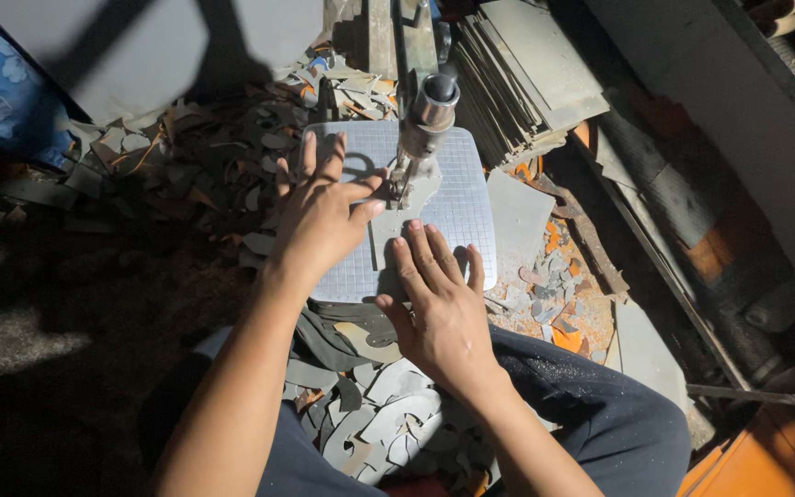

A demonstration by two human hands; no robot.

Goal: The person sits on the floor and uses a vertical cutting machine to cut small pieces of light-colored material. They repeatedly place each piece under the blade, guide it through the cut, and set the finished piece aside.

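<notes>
Pressing flat with fingers spread, my left hand (319,216) is lying on the grey sheet piece (397,225) on the saw table (466,198), gripping nothing. I am steadying the piece under the blade guide (425,115) while my right hand (439,308), also open-palmed, is pushing its near edge.

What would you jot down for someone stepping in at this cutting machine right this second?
Left hand: flat on the grey sheet piece, fingers spread, beside the machine's head.
Right hand: flat on the near part of that piece, on the square gridded table.
Done: many curved grey offcuts lie on the lap and floor.
Left: a stack of uncut grey sheets sits behind the machine.
</notes>
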